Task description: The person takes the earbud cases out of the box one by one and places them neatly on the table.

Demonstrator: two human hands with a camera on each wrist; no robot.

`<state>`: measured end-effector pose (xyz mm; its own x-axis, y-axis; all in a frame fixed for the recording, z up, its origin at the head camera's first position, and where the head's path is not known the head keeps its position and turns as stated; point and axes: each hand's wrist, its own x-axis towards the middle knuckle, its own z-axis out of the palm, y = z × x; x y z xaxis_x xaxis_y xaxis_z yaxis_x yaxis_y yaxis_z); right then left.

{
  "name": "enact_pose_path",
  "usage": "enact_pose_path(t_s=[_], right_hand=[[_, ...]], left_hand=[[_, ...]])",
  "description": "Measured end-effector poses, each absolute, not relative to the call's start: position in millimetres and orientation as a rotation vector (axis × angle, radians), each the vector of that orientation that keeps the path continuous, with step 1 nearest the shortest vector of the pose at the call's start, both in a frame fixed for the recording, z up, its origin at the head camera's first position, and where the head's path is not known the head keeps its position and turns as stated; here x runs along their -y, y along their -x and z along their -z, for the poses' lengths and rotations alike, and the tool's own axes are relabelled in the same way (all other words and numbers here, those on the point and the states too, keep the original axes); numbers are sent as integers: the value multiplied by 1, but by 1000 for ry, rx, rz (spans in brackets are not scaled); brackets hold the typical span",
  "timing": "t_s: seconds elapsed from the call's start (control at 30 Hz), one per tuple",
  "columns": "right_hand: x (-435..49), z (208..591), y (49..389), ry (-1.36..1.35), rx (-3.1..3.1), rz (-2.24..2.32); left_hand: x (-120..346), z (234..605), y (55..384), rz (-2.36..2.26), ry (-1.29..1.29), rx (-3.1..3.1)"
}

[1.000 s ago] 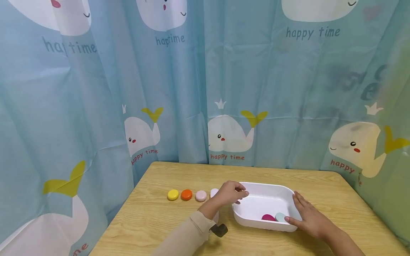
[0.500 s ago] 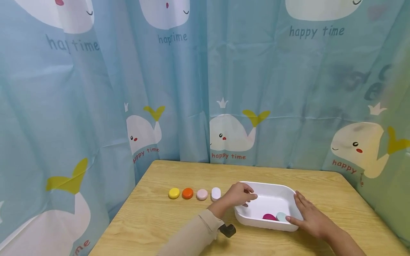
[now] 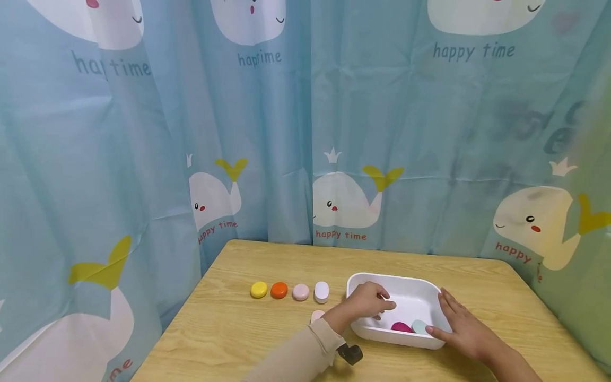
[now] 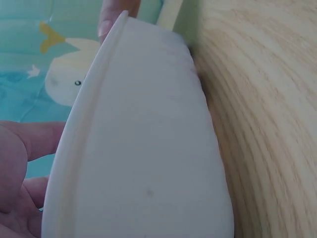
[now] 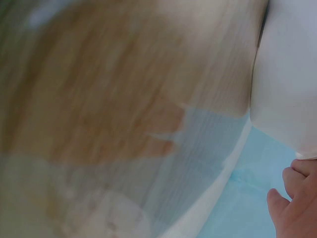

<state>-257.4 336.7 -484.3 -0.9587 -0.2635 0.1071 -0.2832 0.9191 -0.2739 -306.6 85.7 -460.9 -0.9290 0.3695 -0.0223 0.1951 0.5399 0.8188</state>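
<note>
A blue curtain (image 3: 267, 132) hangs behind a wooden table (image 3: 205, 329). Left hand (image 3: 366, 300), fingers loosely bent, no object visibly pinched, has advanced over the white tray (image 3: 415, 341), apparently nearing the crimson disc (image 3: 401, 327) and pale green disc (image 3: 419, 326) inside. Right hand (image 3: 465, 328), fingers straight, rests against the tray's end.

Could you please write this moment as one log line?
left hand: over white tray; right hand: touching tray's right end; in tray: magenta piece, pale-green piece; on table: more pieces
</note>
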Motion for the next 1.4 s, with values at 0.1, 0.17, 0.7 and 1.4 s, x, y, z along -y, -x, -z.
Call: enact_pose_path(t_s=[0.1, 0.17, 0.7, 1.4], right_hand=[[-336, 485, 257, -432, 3009, -436], [-336, 485, 257, -430, 3010, -430], [-335, 485, 259, -409, 3019, -434], [-336, 485, 257, -429, 3005, -443]], left_hand=[[-90, 462, 304, -1337, -476, -2588], [-93, 460, 302, -1343, -477, -2588], [-110, 458, 294, -1277, -402, -2621], [-125, 464, 292, -839, -499, -2761]])
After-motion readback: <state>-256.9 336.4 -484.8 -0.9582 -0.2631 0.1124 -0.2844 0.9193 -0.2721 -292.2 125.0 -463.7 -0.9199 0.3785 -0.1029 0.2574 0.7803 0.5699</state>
